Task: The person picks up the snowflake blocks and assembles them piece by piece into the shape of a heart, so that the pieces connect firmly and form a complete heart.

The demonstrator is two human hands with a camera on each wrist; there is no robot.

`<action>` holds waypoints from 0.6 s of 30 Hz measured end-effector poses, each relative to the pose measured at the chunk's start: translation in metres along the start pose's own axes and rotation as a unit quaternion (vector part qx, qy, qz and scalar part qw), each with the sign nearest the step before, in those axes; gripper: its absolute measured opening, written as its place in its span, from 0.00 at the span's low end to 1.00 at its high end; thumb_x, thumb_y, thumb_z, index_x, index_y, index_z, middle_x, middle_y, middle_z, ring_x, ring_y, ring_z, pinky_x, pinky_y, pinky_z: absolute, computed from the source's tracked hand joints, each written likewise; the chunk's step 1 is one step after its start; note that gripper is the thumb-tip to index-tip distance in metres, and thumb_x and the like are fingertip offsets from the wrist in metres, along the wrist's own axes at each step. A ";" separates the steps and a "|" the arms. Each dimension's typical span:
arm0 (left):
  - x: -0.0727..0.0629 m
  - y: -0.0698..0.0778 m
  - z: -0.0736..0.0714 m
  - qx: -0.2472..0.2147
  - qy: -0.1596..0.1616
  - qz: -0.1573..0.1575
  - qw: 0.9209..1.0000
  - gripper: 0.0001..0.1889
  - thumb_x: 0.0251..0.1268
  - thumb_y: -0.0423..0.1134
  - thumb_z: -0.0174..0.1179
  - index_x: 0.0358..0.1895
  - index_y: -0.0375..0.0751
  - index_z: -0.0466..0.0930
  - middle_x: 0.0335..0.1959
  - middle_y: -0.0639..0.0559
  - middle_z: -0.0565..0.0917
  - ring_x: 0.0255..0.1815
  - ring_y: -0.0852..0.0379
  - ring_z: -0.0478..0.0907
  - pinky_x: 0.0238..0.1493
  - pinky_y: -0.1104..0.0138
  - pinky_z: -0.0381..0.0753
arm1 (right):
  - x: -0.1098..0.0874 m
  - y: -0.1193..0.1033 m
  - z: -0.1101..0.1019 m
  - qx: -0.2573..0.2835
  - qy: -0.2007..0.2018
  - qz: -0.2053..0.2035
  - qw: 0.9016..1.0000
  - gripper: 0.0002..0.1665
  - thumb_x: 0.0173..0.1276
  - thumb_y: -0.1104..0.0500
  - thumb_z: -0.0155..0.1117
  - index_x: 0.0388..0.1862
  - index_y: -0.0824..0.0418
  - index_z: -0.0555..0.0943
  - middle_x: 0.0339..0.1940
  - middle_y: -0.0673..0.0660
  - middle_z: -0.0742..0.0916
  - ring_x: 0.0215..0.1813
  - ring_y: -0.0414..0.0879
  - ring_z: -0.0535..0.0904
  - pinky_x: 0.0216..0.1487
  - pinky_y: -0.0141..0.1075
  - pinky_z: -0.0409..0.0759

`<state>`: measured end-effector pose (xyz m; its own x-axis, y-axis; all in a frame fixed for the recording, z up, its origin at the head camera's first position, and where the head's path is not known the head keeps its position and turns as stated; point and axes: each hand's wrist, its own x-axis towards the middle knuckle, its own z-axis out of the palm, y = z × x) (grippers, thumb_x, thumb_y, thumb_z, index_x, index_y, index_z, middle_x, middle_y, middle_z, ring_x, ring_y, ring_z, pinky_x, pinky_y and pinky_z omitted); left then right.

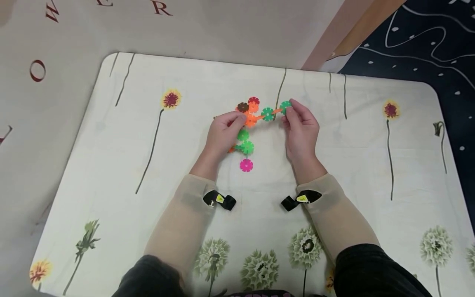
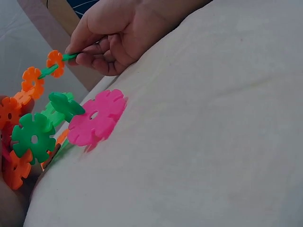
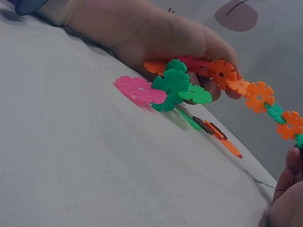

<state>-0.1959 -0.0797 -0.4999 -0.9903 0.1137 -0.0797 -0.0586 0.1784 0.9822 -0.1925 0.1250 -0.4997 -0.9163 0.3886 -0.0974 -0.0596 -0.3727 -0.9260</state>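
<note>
A chain of interlocking plastic flower discs in orange, green, pink, red and brown runs between my two hands. My left hand [image 1: 222,134] grips its clustered part, beside an orange disc [image 1: 250,120]; fingers hide some of the pieces. Between thumb and fingers, my right hand [image 1: 302,131] pinches the green disc [image 1: 285,106] at the chain's far right end. Another green disc [image 1: 267,114] sits in the stretch between the hands. Below the left hand hang green discs [image 1: 247,147] and a pink disc [image 2: 98,118], the pink one low over the cloth. A brown disc [image 1: 243,107] shows past the left fingertips.
A white cloth with printed flowers [image 1: 170,99] covers the table [image 1: 345,165]. Beyond its back edge is a pale surface with red letters [image 1: 161,8]. Dark patterned fabric [image 1: 419,49] lies past the right corner. Both wrists wear black straps [image 1: 219,199].
</note>
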 end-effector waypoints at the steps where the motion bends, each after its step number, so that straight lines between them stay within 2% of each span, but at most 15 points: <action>1: 0.000 0.000 0.000 0.001 0.000 -0.001 1.000 0.14 0.80 0.43 0.57 0.44 0.40 0.90 0.32 0.44 0.81 0.37 0.51 0.75 0.43 0.64 0.75 | 0.000 0.000 0.000 -0.001 0.000 0.000 1.000 0.19 0.77 0.69 0.66 0.65 0.72 0.83 0.46 0.59 0.86 0.36 0.43 0.82 0.46 0.33 0.85; 7: 0.000 -0.001 -0.001 -0.002 0.000 -0.001 1.000 0.14 0.81 0.43 0.57 0.46 0.40 0.90 0.33 0.45 0.81 0.38 0.51 0.76 0.43 0.64 0.76 | 0.001 0.001 0.000 0.002 -0.001 -0.008 1.000 0.19 0.76 0.71 0.67 0.64 0.74 0.82 0.44 0.59 0.88 0.34 0.43 0.82 0.43 0.31 0.85; 18: 0.000 -0.003 -0.001 -0.001 -0.001 0.007 1.000 0.13 0.81 0.42 0.57 0.45 0.40 0.90 0.33 0.43 0.80 0.38 0.50 0.76 0.43 0.64 0.77 | 0.000 0.001 -0.003 -0.043 -0.002 -0.013 0.999 0.18 0.75 0.69 0.69 0.62 0.70 0.85 0.47 0.59 0.89 0.36 0.41 0.81 0.42 0.29 0.84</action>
<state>-0.1954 -0.0818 -0.5030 -0.9909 0.1178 -0.0657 -0.0443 0.1756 0.9835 -0.1917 0.1268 -0.5018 -0.9167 0.3932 -0.0708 -0.0501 -0.2888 -0.9561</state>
